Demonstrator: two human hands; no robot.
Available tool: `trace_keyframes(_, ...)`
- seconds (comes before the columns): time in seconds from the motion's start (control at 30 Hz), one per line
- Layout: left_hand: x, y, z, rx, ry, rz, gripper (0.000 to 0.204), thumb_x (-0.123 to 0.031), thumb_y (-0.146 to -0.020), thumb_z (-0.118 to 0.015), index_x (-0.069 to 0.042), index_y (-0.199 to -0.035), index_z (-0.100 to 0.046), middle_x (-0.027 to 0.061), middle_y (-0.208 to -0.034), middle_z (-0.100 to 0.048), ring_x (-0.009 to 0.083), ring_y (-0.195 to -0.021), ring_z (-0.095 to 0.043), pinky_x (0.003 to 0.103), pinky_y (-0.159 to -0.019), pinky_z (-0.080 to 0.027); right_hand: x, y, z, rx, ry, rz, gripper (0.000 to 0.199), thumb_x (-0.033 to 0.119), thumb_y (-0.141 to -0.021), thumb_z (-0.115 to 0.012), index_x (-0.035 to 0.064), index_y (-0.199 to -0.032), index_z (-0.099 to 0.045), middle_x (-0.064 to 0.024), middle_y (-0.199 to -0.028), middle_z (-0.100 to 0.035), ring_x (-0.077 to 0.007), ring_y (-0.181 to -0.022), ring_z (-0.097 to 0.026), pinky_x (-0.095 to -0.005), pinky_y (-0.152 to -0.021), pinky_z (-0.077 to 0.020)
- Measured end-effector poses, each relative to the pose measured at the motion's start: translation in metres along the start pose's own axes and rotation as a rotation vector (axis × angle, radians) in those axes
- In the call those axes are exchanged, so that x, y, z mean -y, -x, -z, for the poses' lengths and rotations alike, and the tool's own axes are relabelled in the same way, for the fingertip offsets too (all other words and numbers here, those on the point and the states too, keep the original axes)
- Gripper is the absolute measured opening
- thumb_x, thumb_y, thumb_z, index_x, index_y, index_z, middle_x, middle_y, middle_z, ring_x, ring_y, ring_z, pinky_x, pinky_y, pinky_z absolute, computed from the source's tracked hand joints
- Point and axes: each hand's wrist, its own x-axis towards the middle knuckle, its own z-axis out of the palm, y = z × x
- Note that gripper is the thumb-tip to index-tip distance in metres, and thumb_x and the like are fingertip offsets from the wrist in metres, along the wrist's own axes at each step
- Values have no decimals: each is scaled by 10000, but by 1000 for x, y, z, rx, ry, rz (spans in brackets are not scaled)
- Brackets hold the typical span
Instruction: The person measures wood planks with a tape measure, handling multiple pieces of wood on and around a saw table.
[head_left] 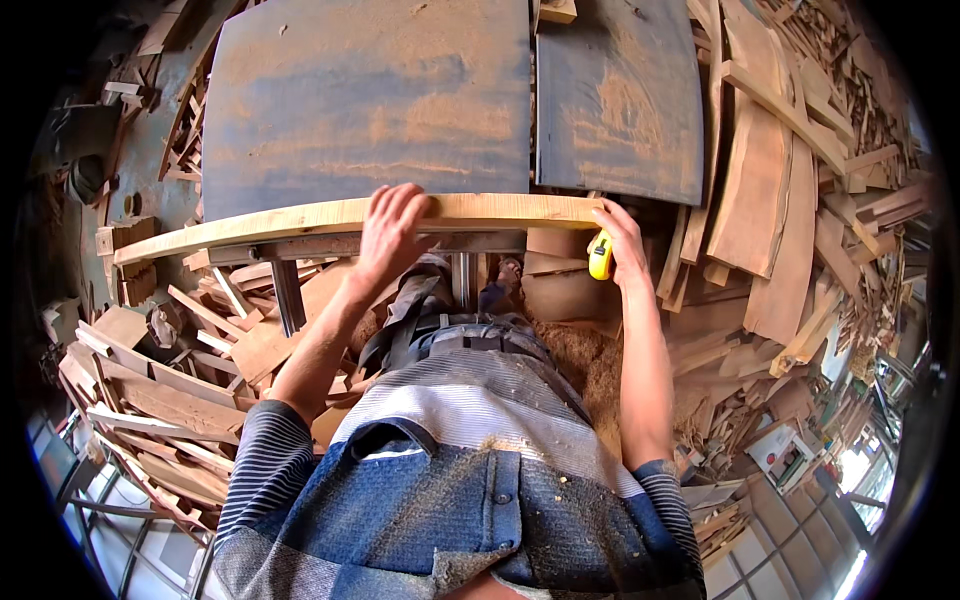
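A long, pale wooden board (300, 216) lies across the near edge of a dust-covered metal table (365, 110), its left end reaching past the table's side. My left hand (393, 238) is closed over the board near its middle, fingers curled across the top. At the board's right end is my right hand (622, 240), its fingertips against the wood. A yellow tape measure (600, 256) is held in that same hand, below the board. Whether any tape is drawn out cannot be made out.
A narrow gap divides the table from a second metal panel (620, 100) on the right. Rough planks (755, 160) lean at the right, with scrap wood beyond. Offcuts (170, 390) heap at my left. Sawdust (580, 375) covers the floor by my legs. A metal leg (287, 300) stands under the table edge.
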Motion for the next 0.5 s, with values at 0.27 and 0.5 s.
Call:
trace_keyframes(0.27, 44, -20, 34, 330, -24, 84, 498, -283, -764, -809, -39, -1145, -600, 147, -1153, -672, 354, -1078, -639, 469, -974, -476, 7, -9, 7, 64, 119, 179, 471, 199, -900, -741, 46, -1329, -622, -50, -1066, -655, -120, -917, -595, -266, -807, -476)
trace_keyframes(0.5, 49, -12, 28, 200, 16, -63, 407, -220, -772, -786, -37, -1096, -620, 132, -1128, -675, 346, -1018, -655, 457, -930, -503, 13, -11, 23, 191, 297, 211, 620, 177, -882, -758, 5, -1433, -531, -155, -1347, -613, -226, -1218, -581, -340, -1036, -441)
